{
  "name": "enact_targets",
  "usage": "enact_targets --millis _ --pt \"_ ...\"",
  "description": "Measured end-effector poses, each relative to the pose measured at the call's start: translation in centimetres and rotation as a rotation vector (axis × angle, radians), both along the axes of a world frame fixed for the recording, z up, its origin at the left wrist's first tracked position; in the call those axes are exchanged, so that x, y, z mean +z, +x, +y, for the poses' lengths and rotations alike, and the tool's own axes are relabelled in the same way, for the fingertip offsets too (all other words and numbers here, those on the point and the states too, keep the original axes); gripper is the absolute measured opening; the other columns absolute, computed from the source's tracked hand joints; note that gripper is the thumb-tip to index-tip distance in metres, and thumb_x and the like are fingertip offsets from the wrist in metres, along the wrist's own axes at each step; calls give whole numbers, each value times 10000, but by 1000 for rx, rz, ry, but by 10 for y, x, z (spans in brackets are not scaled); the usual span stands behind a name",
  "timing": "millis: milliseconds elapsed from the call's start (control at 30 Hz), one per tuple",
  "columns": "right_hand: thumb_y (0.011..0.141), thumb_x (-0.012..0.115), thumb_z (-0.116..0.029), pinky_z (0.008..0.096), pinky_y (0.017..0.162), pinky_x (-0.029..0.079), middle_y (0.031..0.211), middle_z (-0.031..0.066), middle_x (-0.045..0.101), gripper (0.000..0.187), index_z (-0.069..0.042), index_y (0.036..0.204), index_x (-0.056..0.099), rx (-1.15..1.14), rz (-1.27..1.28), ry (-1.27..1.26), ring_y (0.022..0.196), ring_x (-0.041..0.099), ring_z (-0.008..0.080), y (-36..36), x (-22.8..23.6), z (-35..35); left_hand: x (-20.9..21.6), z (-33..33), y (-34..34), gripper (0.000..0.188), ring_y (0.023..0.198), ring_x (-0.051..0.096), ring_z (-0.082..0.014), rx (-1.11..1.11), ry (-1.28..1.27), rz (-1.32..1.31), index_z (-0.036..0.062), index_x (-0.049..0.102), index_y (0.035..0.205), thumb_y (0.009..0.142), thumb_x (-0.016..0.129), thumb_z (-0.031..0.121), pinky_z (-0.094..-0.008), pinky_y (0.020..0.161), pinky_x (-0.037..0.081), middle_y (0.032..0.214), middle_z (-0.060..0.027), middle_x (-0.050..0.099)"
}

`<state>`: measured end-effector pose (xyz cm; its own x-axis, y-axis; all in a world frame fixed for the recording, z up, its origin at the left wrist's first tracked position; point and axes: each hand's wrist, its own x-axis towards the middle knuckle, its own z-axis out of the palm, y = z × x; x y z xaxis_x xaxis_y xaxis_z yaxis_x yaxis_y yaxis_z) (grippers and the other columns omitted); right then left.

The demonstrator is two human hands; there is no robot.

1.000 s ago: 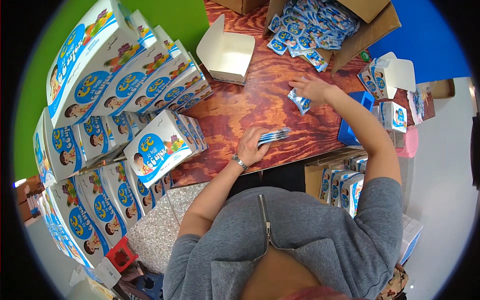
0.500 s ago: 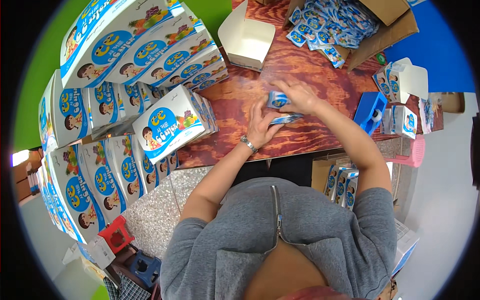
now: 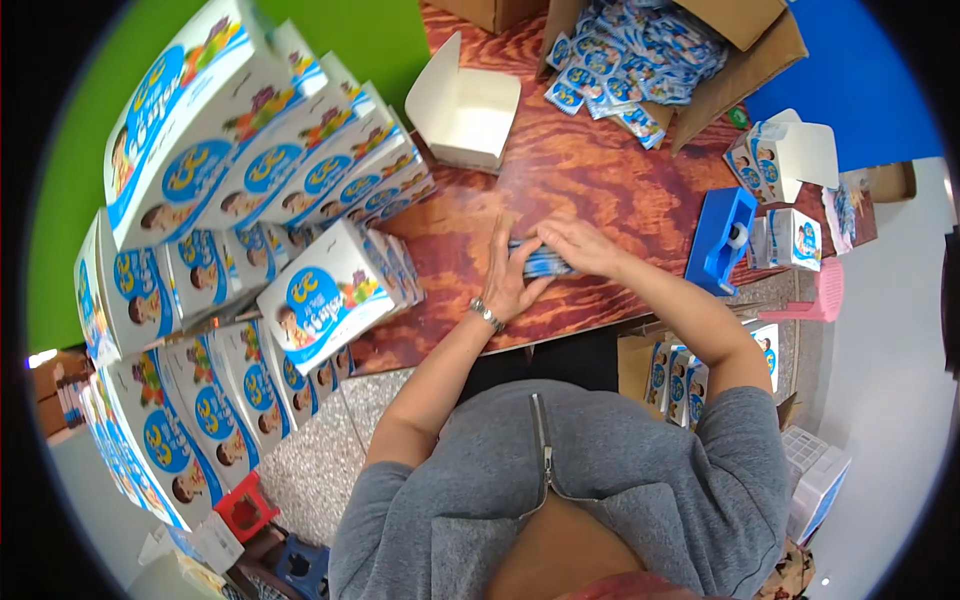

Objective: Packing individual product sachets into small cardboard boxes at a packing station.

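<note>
Both hands met over the near part of the bench (image 3: 620, 190), clamped on a small bundle of sachets (image 3: 547, 262), blue and white. The left hand (image 3: 507, 275) held it from 9 o'clock, thumb along its near side, a metal-banded watch (image 3: 487, 314) at the wrist. The right hand (image 3: 580, 247) closed on it from 2 o'clock, fingertips over its far edge. Fingers covered much of the bundle, so its count could not fairly be told.

Measured from the bundle, an open white box (image 3: 480, 115) stood at 11 o'clock, its flap raised. At 1 o'clock a heap of loose packets (image 3: 650, 55) spilled from a brown carton (image 3: 740, 95) onto the wood. A blue tape dispenser (image 3: 715, 245) sat at 3 o'clock, with a small white box (image 3: 803, 240) just beyond it and a lidded box (image 3: 762, 160), its lid up, at 2 o'clock. Printed boxes rose in a tall stack (image 3: 265, 175) at 10 o'clock, and a nearer box (image 3: 330, 295) faced outward at 9 o'clock.
</note>
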<state>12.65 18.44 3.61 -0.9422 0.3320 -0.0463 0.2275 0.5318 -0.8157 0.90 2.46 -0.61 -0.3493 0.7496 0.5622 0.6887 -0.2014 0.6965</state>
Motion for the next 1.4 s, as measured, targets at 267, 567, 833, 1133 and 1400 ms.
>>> enact_targets --millis 267,567,833,1133,1400 --pt "880 697 -413 470 1009 466 1302 247 578 568 -132 1358 572 -305 61 579 1187 572 396 -46 15 169 7 -3 -3 501 1022 586 -338 -112 -120 47 112 685 1169 698 853 141 -415 840 521 1145 -164 570" --pt "845 610 -679 855 984 206 1653 125 139 731 -485 1498 343 -509 -590 570 1475 71 532 -63 -12 178 10 -2 -6 457 1046 638 -351 -177 -158 -64 102 699 1138 708 850 119 -402 830 562 1196 -192 585" --pt "871 644 -569 693 1016 374 1553 224 307 690 -352 1487 422 -286 -381 532 1388 324 505 -2 1 74 15 -24 -7 452 988 660 -334 -236 -153 -58 92 684 1153 726 832 103 -388 793 569 1170 -167 614" --pt "832 734 -217 453 917 509 1120 161 633 579 -141 1371 537 54 -225 847 1023 633 347 25 8 135 10 -44 6 469 1016 644 -337 -223 -136 -63 85 670 1175 732 823 104 -406 811 559 1180 -170 601" --pt "718 825 -407 461 867 543 1025 196 707 622 -8 1138 599 -501 -592 391 941 701 316 62 17 98 3 -52 7 489 1040 633 -346 -205 -137 -59 88 662 1205 745 821 120 -409 844 550 1195 -174 594"
